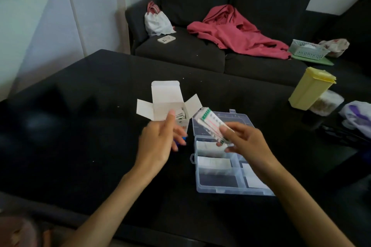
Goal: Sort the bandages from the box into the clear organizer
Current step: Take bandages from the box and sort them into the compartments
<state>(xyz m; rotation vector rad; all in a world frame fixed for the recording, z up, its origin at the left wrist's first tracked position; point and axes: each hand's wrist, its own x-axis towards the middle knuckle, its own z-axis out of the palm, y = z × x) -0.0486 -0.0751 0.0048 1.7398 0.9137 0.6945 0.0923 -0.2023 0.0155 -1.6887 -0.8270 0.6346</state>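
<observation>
Right hand point(244, 142) pinches bandages point(210, 124) over organizer point(218, 184), beside box point(168, 102)

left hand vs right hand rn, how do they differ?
Grip: the right hand pinches a stack of bandages; the left hand holds nothing, fingers straight.
Place: the left hand is at the open box, fingertips near its mouth; the right hand is above the organizer.
Shared: both bare, both raised above the table.
</observation>
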